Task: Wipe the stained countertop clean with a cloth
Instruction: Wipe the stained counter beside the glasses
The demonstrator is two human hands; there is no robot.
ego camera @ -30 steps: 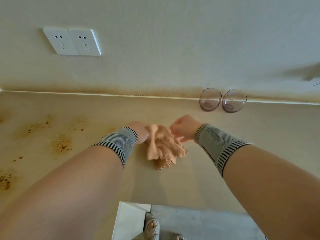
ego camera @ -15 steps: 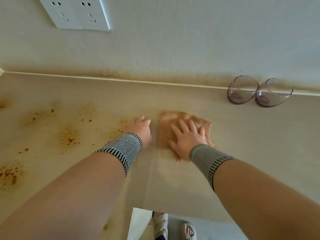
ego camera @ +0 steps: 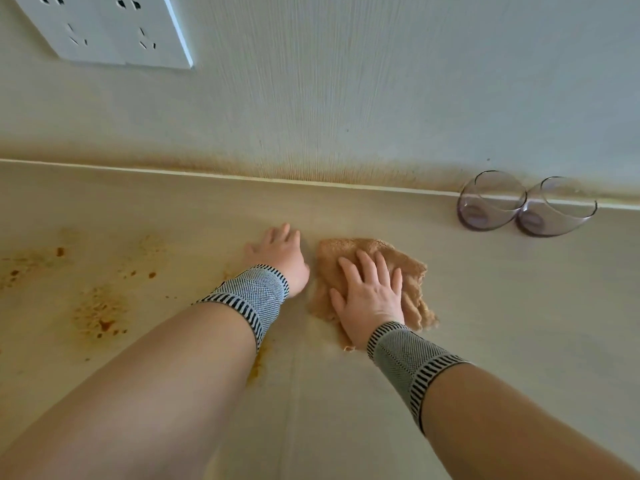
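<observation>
Left of the glasses point(ego camera: 526, 204), the right hand point(ego camera: 372, 299) stays flat on the cloth point(ego camera: 412, 271), barely shifted; the left hand point(ego camera: 280, 254) stays flat on the countertop point(ego camera: 519, 306), its fingertips hard to see.

No legible text, label, brand, number or sign appears on any surface. The white wall socket plate point(ego camera: 114, 32) at far left carries only slot openings, no markings that can be read.
</observation>
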